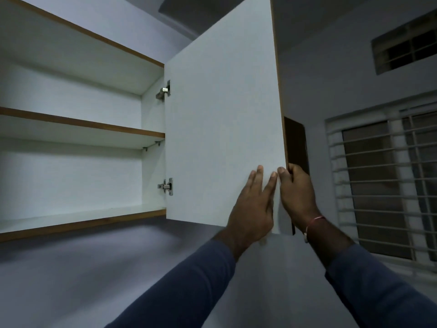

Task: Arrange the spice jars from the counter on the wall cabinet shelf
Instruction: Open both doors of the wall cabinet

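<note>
Overhead, in the head view, the left hand (pixel 251 209) is pressing flat, fingers straight, against the white inner face of the open cabinet door (pixel 222 114), while the right hand (pixel 296 192) is gripping the door's free edge, fingers curled round it. The wall cabinet shelf (pixel 82 125) is sitting left of the door, past 2 steel hinges (pixel 166 186).

1 cab. door (pixel 224 114), 2 hinges (pixel 166 185) — 2 shelves (pixel 82 125), 2 windows (pixel 383 185), 2 grips (pixel 250 209).

We see a barred window (pixel 383 185) low on the grey wall (pixel 331 79). Above it we see a small dark vent (pixel 404 52), barred too.
</note>
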